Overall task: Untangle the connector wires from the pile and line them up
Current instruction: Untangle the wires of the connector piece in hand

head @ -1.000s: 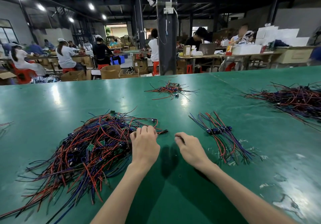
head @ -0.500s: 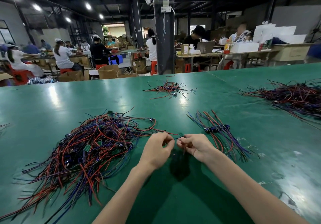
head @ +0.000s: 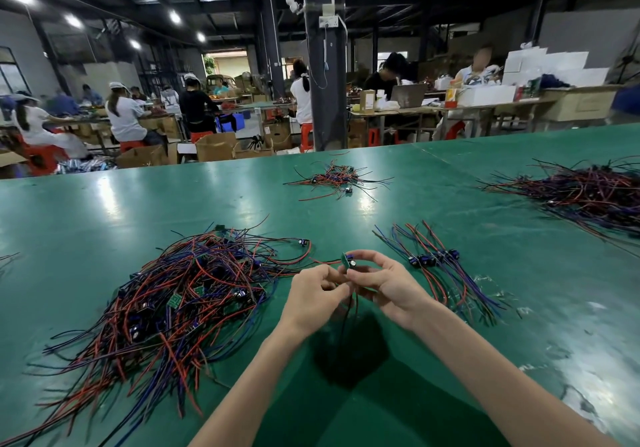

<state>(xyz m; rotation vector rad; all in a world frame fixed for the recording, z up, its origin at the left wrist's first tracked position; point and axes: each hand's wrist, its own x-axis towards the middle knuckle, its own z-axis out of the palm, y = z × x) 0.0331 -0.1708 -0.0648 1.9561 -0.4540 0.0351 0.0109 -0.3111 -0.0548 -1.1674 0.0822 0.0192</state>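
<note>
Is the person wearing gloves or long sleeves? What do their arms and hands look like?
No gloves! The left hand and the right hand are both bare, with no rings that I can see. The left arm and the right arm are bare too, right down to the bottom edge of the picture. No sleeves show, and there is no watch or bracelet at the wrists.

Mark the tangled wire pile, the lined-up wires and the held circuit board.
tangled wire pile (head: 180, 294), head view, pile's middle.
lined-up wires (head: 434, 260), head view, connector row.
circuit board (head: 345, 258), head view, green face.
</note>
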